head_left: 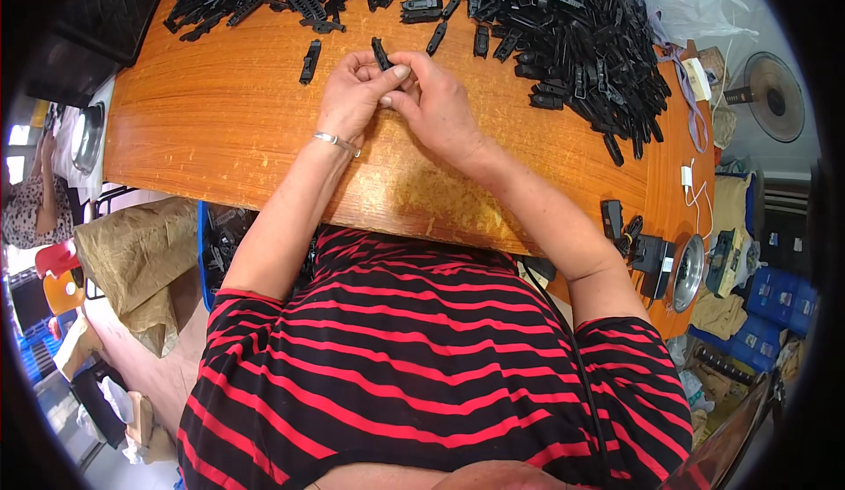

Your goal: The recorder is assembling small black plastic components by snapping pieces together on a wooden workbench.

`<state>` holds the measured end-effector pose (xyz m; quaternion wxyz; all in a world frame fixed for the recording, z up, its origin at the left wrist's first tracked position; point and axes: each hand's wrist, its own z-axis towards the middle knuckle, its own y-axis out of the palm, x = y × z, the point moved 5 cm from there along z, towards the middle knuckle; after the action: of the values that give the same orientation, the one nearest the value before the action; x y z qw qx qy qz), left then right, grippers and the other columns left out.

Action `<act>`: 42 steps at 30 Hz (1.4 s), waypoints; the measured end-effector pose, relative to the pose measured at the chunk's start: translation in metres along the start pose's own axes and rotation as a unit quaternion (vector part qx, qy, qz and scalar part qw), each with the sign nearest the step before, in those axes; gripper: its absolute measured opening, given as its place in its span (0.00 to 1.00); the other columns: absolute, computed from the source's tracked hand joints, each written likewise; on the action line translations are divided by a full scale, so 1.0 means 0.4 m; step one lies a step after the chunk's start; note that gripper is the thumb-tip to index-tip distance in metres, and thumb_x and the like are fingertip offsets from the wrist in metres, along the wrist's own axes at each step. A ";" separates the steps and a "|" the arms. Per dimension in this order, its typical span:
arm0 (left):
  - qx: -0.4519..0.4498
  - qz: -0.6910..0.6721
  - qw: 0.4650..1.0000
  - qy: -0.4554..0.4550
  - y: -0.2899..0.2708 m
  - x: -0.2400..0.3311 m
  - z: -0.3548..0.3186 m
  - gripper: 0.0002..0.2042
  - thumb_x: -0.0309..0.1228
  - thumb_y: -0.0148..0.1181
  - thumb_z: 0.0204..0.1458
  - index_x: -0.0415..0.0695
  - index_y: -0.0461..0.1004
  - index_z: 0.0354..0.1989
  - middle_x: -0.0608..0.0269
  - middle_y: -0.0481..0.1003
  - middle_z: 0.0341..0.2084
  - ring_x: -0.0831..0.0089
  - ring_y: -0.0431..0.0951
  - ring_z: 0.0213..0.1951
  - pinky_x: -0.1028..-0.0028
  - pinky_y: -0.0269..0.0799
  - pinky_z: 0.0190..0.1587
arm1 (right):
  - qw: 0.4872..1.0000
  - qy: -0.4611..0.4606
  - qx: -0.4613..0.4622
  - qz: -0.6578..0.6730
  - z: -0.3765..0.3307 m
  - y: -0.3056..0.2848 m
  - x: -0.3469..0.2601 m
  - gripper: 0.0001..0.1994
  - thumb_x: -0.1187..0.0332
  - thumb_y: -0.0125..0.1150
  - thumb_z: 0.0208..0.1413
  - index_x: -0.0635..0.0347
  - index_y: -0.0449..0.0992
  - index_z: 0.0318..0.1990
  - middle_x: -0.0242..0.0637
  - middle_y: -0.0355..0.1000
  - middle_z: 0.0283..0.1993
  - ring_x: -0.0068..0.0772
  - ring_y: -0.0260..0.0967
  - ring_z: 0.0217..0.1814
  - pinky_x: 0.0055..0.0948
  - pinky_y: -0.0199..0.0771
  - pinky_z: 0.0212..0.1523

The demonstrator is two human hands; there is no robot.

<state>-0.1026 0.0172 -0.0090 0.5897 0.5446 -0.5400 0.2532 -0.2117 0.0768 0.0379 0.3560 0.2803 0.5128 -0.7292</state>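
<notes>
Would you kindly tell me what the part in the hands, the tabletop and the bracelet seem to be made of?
Small black part: probably moulded plastic, judging by its dark, fairly dull surface; partly covered by fingers.

Tabletop: wood or wood-look laminate, with orange-brown streaky grain, a glossy finish and worn patches.

Bracelet: likely polished metal, given its silvery shine.

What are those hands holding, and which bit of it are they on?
A small black part. Fingers of the left hand and right hand close around its near end; the far end sticks out. Fingers hide the rest.
</notes>
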 end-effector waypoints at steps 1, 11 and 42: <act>-0.014 -0.022 1.000 -0.003 0.004 0.001 -0.003 0.22 0.23 0.66 0.47 0.33 0.63 0.48 0.62 0.74 0.28 0.76 0.77 0.30 0.82 0.75 0.32 | 1.000 -0.019 0.010 0.007 0.001 -0.004 -0.006 0.17 0.72 0.64 0.50 0.64 0.70 0.47 0.35 0.74 0.31 0.25 0.72 0.31 0.24 0.72 0.31; -0.050 0.208 0.977 0.028 -0.045 0.084 0.009 0.13 0.26 0.64 0.50 0.38 0.71 0.44 0.68 0.74 0.27 0.84 0.72 0.25 0.85 0.70 0.26 | 0.965 0.180 -0.105 0.161 0.042 -0.044 0.066 0.07 0.72 0.58 0.57 0.66 0.74 0.39 0.30 0.71 0.25 0.15 0.68 0.21 0.16 0.71 0.21; -0.076 0.260 0.961 0.044 -0.022 0.099 0.131 0.09 0.26 0.66 0.47 0.37 0.74 0.35 0.67 0.74 0.23 0.82 0.72 0.22 0.82 0.68 0.24 | 0.930 0.288 -0.061 0.220 0.098 -0.057 0.144 0.08 0.69 0.62 0.55 0.64 0.72 0.35 0.30 0.70 0.24 0.17 0.67 0.22 0.19 0.71 0.23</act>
<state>-0.1024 -0.0448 0.0146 0.5665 0.3268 -0.6543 0.3798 -0.2657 0.0312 0.0183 0.3608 0.5616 0.5622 -0.4882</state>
